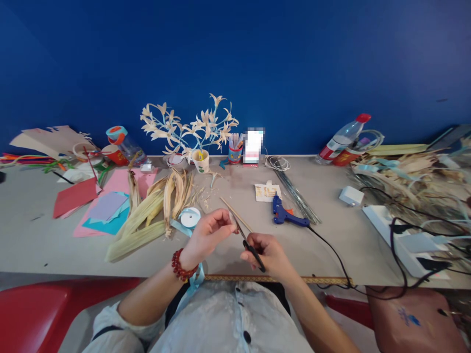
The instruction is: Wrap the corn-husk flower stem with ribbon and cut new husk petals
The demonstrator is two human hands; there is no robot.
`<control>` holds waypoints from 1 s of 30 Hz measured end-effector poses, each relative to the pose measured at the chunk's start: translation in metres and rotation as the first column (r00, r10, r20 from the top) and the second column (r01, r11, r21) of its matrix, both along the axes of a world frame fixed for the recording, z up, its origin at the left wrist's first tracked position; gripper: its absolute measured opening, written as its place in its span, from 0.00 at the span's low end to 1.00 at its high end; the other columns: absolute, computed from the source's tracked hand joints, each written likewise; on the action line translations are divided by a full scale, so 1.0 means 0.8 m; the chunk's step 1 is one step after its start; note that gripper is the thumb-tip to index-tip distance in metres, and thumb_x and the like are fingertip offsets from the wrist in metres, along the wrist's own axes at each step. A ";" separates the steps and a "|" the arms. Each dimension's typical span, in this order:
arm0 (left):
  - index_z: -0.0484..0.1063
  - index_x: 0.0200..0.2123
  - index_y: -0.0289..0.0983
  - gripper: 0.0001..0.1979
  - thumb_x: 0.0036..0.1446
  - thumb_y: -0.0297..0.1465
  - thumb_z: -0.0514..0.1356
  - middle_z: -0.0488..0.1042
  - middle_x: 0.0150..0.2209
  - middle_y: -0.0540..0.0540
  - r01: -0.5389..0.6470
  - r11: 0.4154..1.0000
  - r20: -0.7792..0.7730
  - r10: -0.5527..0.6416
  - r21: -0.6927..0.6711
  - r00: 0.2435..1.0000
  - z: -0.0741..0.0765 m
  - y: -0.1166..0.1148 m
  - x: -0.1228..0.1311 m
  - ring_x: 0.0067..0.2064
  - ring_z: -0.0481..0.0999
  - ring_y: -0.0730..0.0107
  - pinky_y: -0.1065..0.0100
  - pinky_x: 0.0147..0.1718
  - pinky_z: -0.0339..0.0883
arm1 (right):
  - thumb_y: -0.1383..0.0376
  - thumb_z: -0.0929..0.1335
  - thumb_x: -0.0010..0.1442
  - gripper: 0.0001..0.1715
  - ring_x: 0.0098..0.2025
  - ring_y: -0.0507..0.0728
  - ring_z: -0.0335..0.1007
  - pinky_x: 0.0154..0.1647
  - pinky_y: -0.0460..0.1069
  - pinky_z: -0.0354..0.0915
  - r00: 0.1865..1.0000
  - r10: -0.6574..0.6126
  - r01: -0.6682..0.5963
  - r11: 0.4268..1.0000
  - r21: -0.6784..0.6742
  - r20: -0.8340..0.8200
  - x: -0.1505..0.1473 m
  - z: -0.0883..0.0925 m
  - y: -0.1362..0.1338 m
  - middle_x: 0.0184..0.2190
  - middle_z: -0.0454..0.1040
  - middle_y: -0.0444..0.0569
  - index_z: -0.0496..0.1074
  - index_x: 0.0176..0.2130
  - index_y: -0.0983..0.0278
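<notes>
My right hand (271,253) holds a pair of scissors (253,254) by its black handles, with the blades pointing up and left. The blades meet the fingertips of my left hand (214,231), which are pinched together around something too small to make out. A thin wooden stick (235,214) lies on the table just beyond both hands. Light blue ribbon (197,278) hangs over the table edge below my left wrist. Its white spool (190,217) lies behind my left hand.
Corn husks (145,220) and coloured paper (107,208) lie to the left. Husk flowers (200,128) stand in a paper cup (200,162) at the back. A blue glue gun (289,215), metal wires (300,198) and a power strip (393,240) are to the right.
</notes>
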State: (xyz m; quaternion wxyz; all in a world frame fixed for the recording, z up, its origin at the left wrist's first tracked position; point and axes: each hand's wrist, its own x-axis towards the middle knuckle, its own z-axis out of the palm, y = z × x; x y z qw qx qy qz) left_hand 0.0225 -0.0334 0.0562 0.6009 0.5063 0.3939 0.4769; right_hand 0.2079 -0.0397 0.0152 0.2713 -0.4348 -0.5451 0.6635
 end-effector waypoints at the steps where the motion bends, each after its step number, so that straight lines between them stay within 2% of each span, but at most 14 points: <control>1: 0.69 0.29 0.36 0.08 0.55 0.33 0.62 0.73 0.31 0.46 0.002 1.000 -0.001 -0.002 0.004 1.000 0.000 0.000 0.000 0.35 0.72 0.68 0.67 0.37 0.65 | 0.43 0.76 0.39 0.35 0.15 0.47 0.55 0.16 0.43 0.51 1.000 -0.004 0.004 1.000 -0.003 0.000 0.000 0.000 0.000 0.12 0.60 0.35 0.54 0.21 0.60; 5: 0.70 0.29 0.35 0.06 0.56 0.31 0.61 0.72 0.32 0.46 0.012 0.999 0.000 -0.012 0.031 1.000 0.001 0.000 0.000 0.35 0.71 0.68 0.67 0.37 0.64 | 0.45 0.76 0.39 0.34 0.15 0.47 0.56 0.16 0.43 0.51 1.000 -0.030 0.030 0.999 -0.024 -0.002 -0.002 -0.003 -0.002 0.13 0.56 0.34 0.54 0.20 0.60; 8: 0.70 0.29 0.35 0.06 0.57 0.32 0.61 0.72 0.32 0.46 0.006 0.999 0.015 -0.007 0.039 1.000 -0.001 0.001 0.000 0.36 0.71 0.67 0.66 0.39 0.64 | 0.42 0.74 0.42 0.33 0.16 0.48 0.56 0.17 0.44 0.53 0.998 -0.059 0.059 0.998 -0.005 -0.003 -0.001 -0.007 0.000 0.14 0.57 0.35 0.55 0.22 0.60; 11: 0.70 0.29 0.35 0.07 0.56 0.33 0.62 0.72 0.33 0.45 -0.015 1.000 0.029 0.015 0.007 0.999 -0.005 0.002 -0.001 0.37 0.71 0.67 0.66 0.40 0.65 | 0.40 0.70 0.47 0.31 0.20 0.50 0.60 0.22 0.45 0.56 0.995 -0.100 0.096 0.988 0.120 0.031 0.006 -0.011 0.011 0.17 0.63 0.39 0.58 0.25 0.61; 13: 0.71 0.30 0.35 0.07 0.56 0.33 0.62 0.73 0.33 0.46 -0.031 0.999 0.036 0.032 -0.022 0.999 -0.009 0.003 -0.002 0.36 0.72 0.68 0.66 0.39 0.65 | 0.40 0.68 0.50 0.29 0.22 0.51 0.61 0.23 0.45 0.55 0.975 -0.138 0.091 0.963 0.255 0.173 0.012 -0.012 0.021 0.20 0.65 0.40 0.59 0.27 0.61; 15: 0.70 0.30 0.36 0.07 0.55 0.33 0.63 0.73 0.32 0.47 -0.047 0.998 0.061 0.050 -0.050 0.997 -0.013 0.005 -0.003 0.35 0.72 0.69 0.66 0.39 0.66 | 0.42 0.68 0.52 0.26 0.23 0.52 0.62 0.23 0.45 0.53 0.885 -0.208 0.043 0.927 0.372 0.415 0.017 -0.013 0.030 0.21 0.67 0.41 0.61 0.28 0.61; 17: 0.70 0.29 0.36 0.08 0.55 0.33 0.63 0.74 0.31 0.47 -0.053 0.995 0.095 0.061 -0.083 0.994 -0.017 0.008 -0.005 0.33 0.73 0.69 0.66 0.38 0.67 | 0.44 0.68 0.53 0.23 0.25 0.54 0.66 0.23 0.46 0.51 0.719 -0.306 -0.012 0.892 0.451 0.624 0.020 -0.014 0.038 0.23 0.71 0.43 0.64 0.32 0.60; 19: 0.68 0.29 0.36 0.08 0.54 0.33 0.63 0.74 0.31 0.48 -0.039 0.991 0.126 0.055 -0.125 0.991 -0.021 0.011 -0.007 0.31 0.74 0.70 0.66 0.37 0.68 | 0.46 0.68 0.54 0.22 0.28 0.57 0.71 0.23 0.46 0.50 0.567 -0.378 -0.058 0.868 0.493 0.732 0.020 -0.017 0.043 0.27 0.75 0.45 0.65 0.37 0.59; 22: 0.67 0.29 0.36 0.09 0.53 0.34 0.64 0.74 0.30 0.48 -0.022 0.983 0.138 0.048 -0.185 0.989 -0.026 0.015 -0.010 0.30 0.74 0.72 0.68 0.34 0.68 | 0.48 0.67 0.57 0.21 0.31 0.60 0.75 0.23 0.47 0.50 0.433 -0.414 -0.147 0.844 0.516 0.801 0.015 -0.022 0.048 0.30 0.77 0.48 0.65 0.41 0.61; 24: 0.68 0.30 0.35 0.09 0.53 0.33 0.64 0.74 0.30 0.48 -0.027 0.977 0.136 0.057 -0.212 0.989 -0.029 0.017 -0.012 0.29 0.74 0.73 0.69 0.33 0.67 | 0.49 0.67 0.59 0.20 0.31 0.61 0.75 0.24 0.47 0.49 0.383 -0.379 -0.230 0.844 0.484 0.843 0.010 -0.025 0.052 0.30 0.78 0.50 0.66 0.41 0.61; 26: 0.68 0.30 0.35 0.09 0.53 0.33 0.64 0.74 0.30 0.48 -0.025 0.975 0.142 0.058 -0.223 0.988 -0.030 0.018 -0.014 0.28 0.74 0.73 0.70 0.32 0.67 | 0.51 0.67 0.59 0.17 0.32 0.61 0.75 0.25 0.47 0.50 0.365 -0.327 -0.295 0.847 0.442 0.871 0.006 -0.027 0.057 0.30 0.78 0.52 0.67 0.39 0.62; 30: 0.68 0.29 0.35 0.08 0.54 0.33 0.63 0.75 0.30 0.48 0.026 0.977 0.166 0.010 -0.213 0.986 -0.030 0.018 -0.018 0.29 0.75 0.73 0.69 0.33 0.67 | 0.57 0.71 0.54 0.14 0.35 0.60 0.74 0.26 0.47 0.50 0.412 -0.258 -0.348 0.842 0.412 0.874 0.004 -0.027 0.069 0.33 0.77 0.51 0.68 0.38 0.61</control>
